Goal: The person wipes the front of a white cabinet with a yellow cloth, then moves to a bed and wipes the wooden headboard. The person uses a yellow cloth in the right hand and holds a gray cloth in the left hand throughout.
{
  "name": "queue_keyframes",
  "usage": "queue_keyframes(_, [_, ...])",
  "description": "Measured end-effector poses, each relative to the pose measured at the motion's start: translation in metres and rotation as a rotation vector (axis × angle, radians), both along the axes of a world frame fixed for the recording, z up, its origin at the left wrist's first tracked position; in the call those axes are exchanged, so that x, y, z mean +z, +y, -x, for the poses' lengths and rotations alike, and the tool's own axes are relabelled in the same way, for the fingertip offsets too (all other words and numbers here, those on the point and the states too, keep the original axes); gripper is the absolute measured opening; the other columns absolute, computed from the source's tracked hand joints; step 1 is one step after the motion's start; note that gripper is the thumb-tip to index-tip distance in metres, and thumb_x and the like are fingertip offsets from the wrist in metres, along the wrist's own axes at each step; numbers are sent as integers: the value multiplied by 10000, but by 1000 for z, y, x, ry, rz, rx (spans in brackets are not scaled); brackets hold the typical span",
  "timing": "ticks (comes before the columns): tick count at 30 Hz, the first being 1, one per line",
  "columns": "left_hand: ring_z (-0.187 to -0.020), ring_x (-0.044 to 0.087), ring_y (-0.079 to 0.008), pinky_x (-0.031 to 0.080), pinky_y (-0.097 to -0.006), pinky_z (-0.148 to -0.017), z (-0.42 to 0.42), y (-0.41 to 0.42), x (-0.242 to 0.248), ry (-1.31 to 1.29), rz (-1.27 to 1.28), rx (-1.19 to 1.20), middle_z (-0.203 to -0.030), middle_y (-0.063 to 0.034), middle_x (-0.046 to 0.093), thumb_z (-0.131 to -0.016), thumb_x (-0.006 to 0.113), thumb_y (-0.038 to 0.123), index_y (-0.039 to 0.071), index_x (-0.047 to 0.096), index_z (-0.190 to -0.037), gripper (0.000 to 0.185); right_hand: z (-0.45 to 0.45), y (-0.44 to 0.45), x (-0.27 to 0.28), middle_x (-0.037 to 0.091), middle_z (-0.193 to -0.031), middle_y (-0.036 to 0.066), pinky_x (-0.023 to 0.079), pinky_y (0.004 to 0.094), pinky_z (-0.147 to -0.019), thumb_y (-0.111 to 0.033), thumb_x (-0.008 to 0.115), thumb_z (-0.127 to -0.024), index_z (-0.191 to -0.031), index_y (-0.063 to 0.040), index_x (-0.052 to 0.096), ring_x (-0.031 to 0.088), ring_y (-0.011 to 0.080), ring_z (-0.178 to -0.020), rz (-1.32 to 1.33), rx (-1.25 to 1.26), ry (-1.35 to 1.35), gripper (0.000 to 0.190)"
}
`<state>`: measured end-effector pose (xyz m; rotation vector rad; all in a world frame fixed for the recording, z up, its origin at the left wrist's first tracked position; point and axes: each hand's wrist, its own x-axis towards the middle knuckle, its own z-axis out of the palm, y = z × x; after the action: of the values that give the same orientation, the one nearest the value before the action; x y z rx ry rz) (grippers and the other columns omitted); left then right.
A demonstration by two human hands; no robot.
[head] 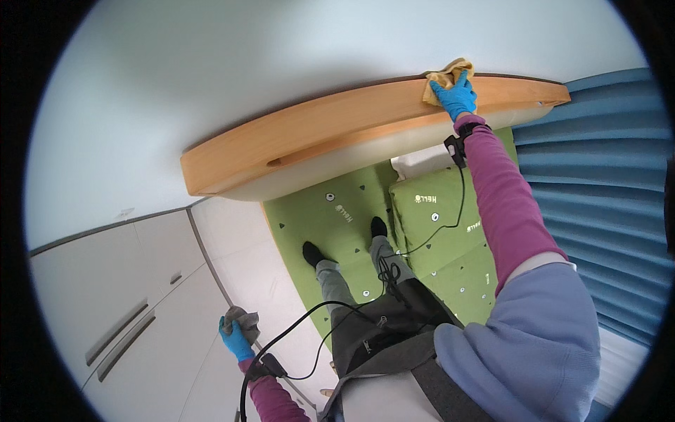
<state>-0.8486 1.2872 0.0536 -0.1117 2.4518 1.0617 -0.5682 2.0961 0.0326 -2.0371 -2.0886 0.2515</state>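
Note:
My right hand [456, 99], in a blue glove, presses a yellow cloth [439, 94] onto the top of a long wooden headboard [337, 113] by the wall. The cloth bunches above the fingers and hangs partly over the wood. Below the wooden top is a smooth cream front [327, 161]. Low on the left, my left hand [236, 340] wears a matching glove and grips a crumpled grey cloth [243, 322], held away from the headboard.
I stand on a bed with a green printed sheet [311, 216]; a green pillow [422, 203] lies to the right. Blue curtains [596, 158] hang at the right, white cabinets [132, 285] with grey handles stand left. Black cables [295, 322] run from my wrists to a dark bag [379, 327].

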Motion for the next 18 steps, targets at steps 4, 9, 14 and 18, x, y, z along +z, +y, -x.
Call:
queue_keyframes(4, [-1078, 547, -227, 450, -342, -934, -5, -18, -15, 49, -111, 100, -1211, -129, 556, -848, 607, 90, -1, 469, -1253, 438, 40, -48, 7, 517, -1189, 236, 483, 497, -819, -488, 629, -767, -1337, -72, 425, 555, 415, -1000, -133, 248, -38, 735])
queue_keyframes(9, [-1072, 558, -227, 450, -342, -935, -9, -32, -25, 81, -52, 99, -1195, -124, 567, -833, 620, 90, 21, 487, -1239, 433, 135, -169, 25, 532, -1127, 165, 457, 435, -821, -380, 605, -809, -1326, -124, 467, 526, 340, -985, -296, 779, 20, 594])
queue_keyframes(14, [-1104, 543, -234, 437, -343, -952, 0, -49, -14, 96, -41, 109, -1227, -131, 554, -839, 607, 86, 7, 479, -1253, 440, 249, -280, 59, 511, -1190, 101, 411, 477, -817, -397, 571, -824, -1338, -196, 449, 485, 318, -1054, -223, 1142, 58, 565])
queue_keyframes(18, [-1112, 541, -246, 435, -350, -956, 5, -67, -1, 136, 61, 90, -1236, -140, 547, -842, 602, 86, 1, 469, -1263, 450, 336, -343, 72, 517, -1188, 95, 397, 486, -829, -326, 575, -820, -1323, -207, 462, 490, 312, -1061, -181, 1331, 144, 529])
